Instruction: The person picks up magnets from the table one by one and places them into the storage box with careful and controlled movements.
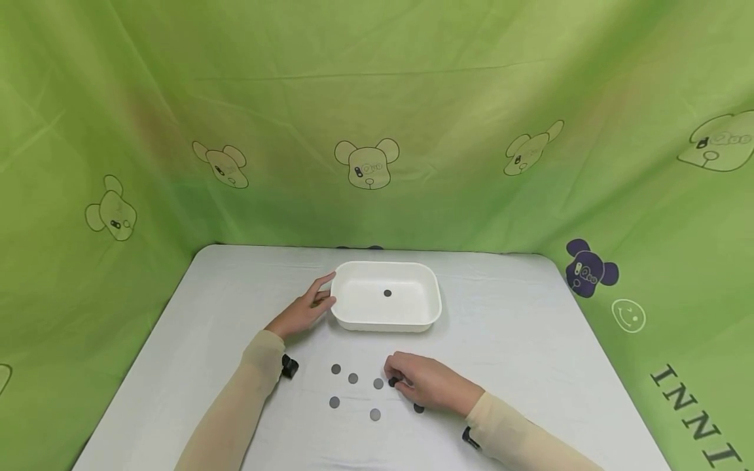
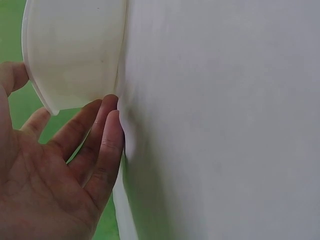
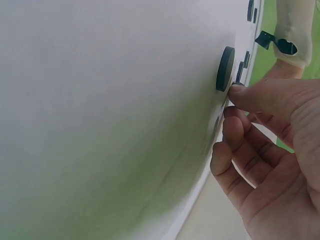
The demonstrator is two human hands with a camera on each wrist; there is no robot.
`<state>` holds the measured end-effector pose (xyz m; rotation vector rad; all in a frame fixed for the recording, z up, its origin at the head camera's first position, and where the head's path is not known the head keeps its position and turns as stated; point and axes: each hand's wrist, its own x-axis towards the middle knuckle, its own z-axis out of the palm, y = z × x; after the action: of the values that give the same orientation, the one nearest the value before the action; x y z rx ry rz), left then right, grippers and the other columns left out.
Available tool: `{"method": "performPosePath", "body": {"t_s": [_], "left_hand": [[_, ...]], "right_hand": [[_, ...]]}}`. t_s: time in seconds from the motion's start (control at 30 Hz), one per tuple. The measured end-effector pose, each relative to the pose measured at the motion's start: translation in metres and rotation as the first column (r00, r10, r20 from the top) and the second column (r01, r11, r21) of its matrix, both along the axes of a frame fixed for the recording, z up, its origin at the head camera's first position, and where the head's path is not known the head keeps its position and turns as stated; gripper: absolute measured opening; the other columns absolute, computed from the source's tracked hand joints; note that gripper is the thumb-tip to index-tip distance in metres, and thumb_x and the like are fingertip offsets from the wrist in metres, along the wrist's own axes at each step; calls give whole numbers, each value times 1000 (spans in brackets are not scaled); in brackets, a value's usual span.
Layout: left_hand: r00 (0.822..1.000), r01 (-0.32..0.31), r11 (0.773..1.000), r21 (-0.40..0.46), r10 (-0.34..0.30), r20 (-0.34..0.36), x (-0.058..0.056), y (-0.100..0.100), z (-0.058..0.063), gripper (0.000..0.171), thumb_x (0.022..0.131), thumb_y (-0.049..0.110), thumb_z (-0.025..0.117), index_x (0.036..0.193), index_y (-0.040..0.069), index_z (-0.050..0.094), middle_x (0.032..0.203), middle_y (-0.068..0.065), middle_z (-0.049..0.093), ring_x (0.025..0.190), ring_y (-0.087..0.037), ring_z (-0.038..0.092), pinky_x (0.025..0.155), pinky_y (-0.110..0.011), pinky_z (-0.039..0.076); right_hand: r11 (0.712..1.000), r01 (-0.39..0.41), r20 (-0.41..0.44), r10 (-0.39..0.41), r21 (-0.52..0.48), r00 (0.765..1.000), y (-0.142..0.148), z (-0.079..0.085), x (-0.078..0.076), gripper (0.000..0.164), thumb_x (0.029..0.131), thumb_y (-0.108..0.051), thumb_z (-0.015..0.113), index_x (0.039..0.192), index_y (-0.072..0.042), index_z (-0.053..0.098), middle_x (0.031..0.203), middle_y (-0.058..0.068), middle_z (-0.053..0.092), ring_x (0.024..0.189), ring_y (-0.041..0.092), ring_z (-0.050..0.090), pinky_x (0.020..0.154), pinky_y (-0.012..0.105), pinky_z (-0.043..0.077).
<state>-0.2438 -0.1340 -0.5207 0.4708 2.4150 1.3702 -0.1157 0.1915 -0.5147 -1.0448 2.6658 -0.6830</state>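
A white rectangular tub [image 1: 344, 325] stands toward the back of the table, with a dark disc [image 1: 387, 293] lying inside it. My left hand [image 1: 303, 314] is at the tub's left end, fingers loosely extended. In the left wrist view its thumb [image 2: 15, 77] touches the rim and other fingertips lie along the end wall. Close over the table, my right hand [image 1: 432, 383] pinches a small dark disc [image 1: 393, 381] between thumb and fingertips; most of that disc is hidden in the right wrist view. Another dark disc [image 1: 419, 408] lies right below this hand.
Several flat grey discs lie on the white table [image 1: 501, 307] left of my right hand, among them a grey disc [image 1: 375, 414] and another grey disc [image 1: 334, 402]. A green printed curtain [image 1: 377, 216] surrounds the table's back and sides.
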Motion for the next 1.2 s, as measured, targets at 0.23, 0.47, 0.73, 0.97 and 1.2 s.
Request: {"method": "performPosePath", "body": {"t_s": [0.23, 0.47, 0.73, 0.97, 1.2], "left_hand": [[1000, 1, 1000, -5, -1, 1, 0, 0, 0, 67, 112, 51, 54, 169, 48, 20, 161, -15, 52, 152, -36, 46, 128, -61, 26], [1000, -5, 1000, -14, 5, 5, 0, 0, 1, 68, 111, 54, 54, 169, 50, 19, 161, -15, 53, 152, -36, 46, 128, -61, 27], [1000, -13, 1000, -8, 13, 14, 1, 1, 2, 66, 112, 49, 55, 168, 51, 20, 162, -15, 52, 152, -34, 46, 128, -60, 27], [1000, -15, 1000, -13, 15, 5, 2, 1, 1, 67, 112, 49, 54, 169, 49, 19, 162, -16, 52, 152, -36, 46, 127, -61, 27], [1000, -22, 1000, -11, 23, 12, 3, 2, 2, 65, 113, 45, 55, 168, 52, 21, 161, -14, 53, 152, -36, 47, 128, -60, 28]], "right_hand": [[1000, 6, 48, -7, 14, 999, 0, 2, 0, 19, 100, -10, 75, 108, -23, 64, 90, -18, 53, 79, -1, 52, 72, 20, 49], [1000, 8, 82, -8, 2, 997, 1, 4, 0, 18, 101, -9, 74, 108, -22, 64, 89, -18, 55, 77, 0, 52, 71, 20, 50], [999, 6, 68, -4, -38, 998, 5, 4, -2, 18, 101, -8, 72, 108, -22, 64, 91, -16, 56, 80, 0, 53, 74, 22, 51], [996, -14, -6, 14, -85, 1000, 8, 2, -5, 19, 100, -6, 73, 107, -21, 63, 89, -16, 55, 80, -1, 52, 74, 22, 51], [989, -26, -94, 13, -144, 996, 11, 3, -10, 22, 98, -3, 73, 107, -20, 64, 92, -13, 59, 85, 1, 56, 77, 23, 53]]}}
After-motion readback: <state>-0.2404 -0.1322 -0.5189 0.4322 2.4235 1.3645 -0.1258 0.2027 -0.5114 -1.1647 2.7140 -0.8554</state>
